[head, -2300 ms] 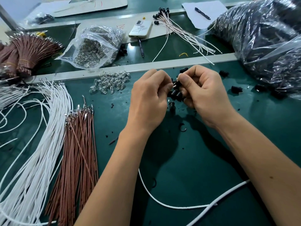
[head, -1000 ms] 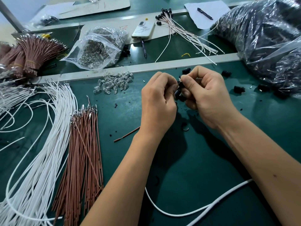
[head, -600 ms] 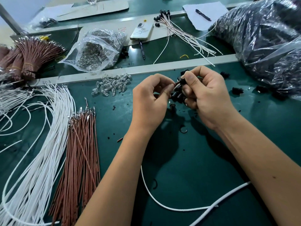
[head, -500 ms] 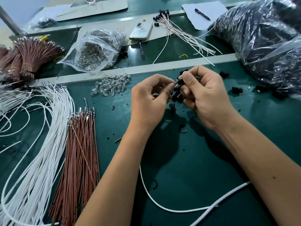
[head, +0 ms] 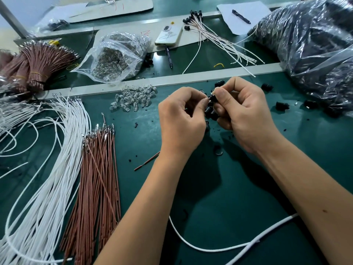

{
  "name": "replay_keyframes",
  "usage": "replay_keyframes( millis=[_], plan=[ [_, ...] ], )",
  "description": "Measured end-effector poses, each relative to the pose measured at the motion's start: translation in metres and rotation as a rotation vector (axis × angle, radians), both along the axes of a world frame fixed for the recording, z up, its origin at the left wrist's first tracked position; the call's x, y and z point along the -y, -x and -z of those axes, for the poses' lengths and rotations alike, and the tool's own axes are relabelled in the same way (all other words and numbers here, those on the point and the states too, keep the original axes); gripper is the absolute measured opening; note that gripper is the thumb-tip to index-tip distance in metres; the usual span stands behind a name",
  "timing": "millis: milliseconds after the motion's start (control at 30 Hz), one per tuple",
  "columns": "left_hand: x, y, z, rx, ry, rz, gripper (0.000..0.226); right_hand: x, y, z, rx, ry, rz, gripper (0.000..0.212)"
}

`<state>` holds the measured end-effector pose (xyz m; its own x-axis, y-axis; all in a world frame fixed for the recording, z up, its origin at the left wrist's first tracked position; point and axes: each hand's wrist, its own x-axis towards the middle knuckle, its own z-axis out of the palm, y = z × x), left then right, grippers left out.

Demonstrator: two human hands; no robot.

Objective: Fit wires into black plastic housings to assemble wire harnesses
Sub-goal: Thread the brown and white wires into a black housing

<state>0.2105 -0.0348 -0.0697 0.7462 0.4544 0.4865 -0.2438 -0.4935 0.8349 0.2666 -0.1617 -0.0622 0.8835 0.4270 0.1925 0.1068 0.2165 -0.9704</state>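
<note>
The right hand [head: 246, 113] pinches one black housing [head: 212, 98] between thumb and forefinger, with spare housings [head: 210, 112] cupped beneath in the same grip. The left hand [head: 181, 119] pinches closed just beside that housing; a brown wire [head: 147, 161] trails below its wrist onto the desk [head: 219, 197].

Risk: a misaligned terminal may bend or seat partially; cupped spares may drop.

Housing long axis cannot be determined; judged to open toward the left grip.

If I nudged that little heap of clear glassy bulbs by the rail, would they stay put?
Probably not. The small clear glassy bulbs lie loose in an unbound pile, so they would likely scatter. Their rounded shape suggests rolling on the smooth green table mat. They look light and possibly fragile.
</note>
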Motion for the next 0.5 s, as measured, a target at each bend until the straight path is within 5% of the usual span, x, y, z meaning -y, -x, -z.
replay_keyframes(
  millis=[500],
  plan=[
    [0.0050, 0.0020, 0.0009, 0.061, -0.128, -0.059, 0.010, 0.0023, -0.0018, -0.0020, 0.018, 0.062, -0.016, 0.022]
  ],
)
